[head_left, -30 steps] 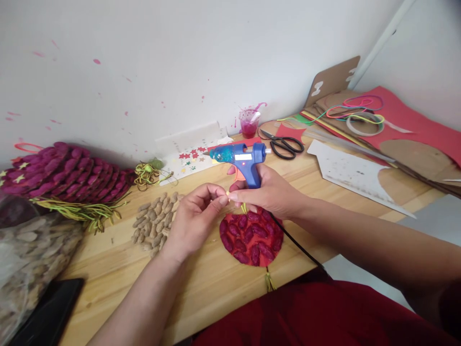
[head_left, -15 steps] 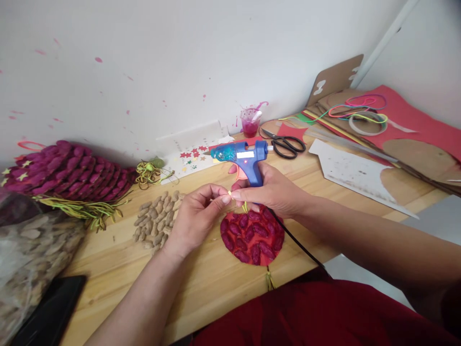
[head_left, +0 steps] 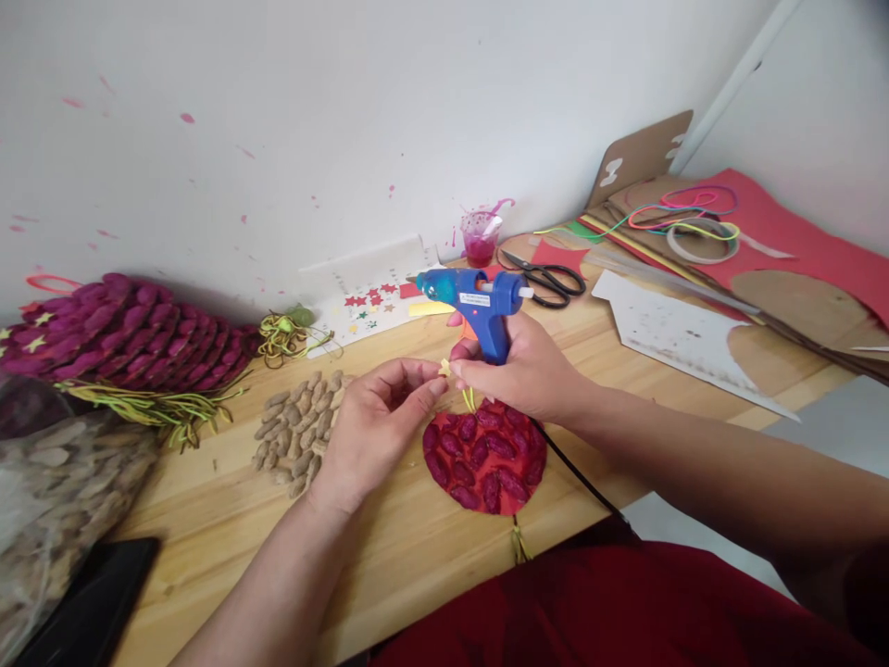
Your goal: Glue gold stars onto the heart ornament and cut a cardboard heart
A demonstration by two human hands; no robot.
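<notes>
My right hand (head_left: 524, 371) is wrapped round the handle of a blue hot glue gun (head_left: 479, 295), its nozzle pointing left and a white glue stick poking out behind. Between the fingertips of my left hand (head_left: 395, 398) is a small yellow star sticker (head_left: 445, 368), with my right thumb tip close against it. Just below lies a round red disc (head_left: 486, 459) covered in dyed magenta peanuts, with a yellow cord loop at its top and a tassel at its lower edge. The gun's black cable runs past the disc.
Loose peanuts (head_left: 298, 426) lie left of my left hand. Further left are stacked magenta peanut discs (head_left: 139, 329), a peanut bag (head_left: 76, 491) and a black phone (head_left: 93, 602). Behind are a star sheet (head_left: 375, 310), a cup of pink dye (head_left: 479, 239) and scissors (head_left: 548, 281); cardboard (head_left: 639, 157) stands right.
The glue gun has turned a little in my right hand, its nozzle lifting. The yellow star now shows more of its face between my fingers.
</notes>
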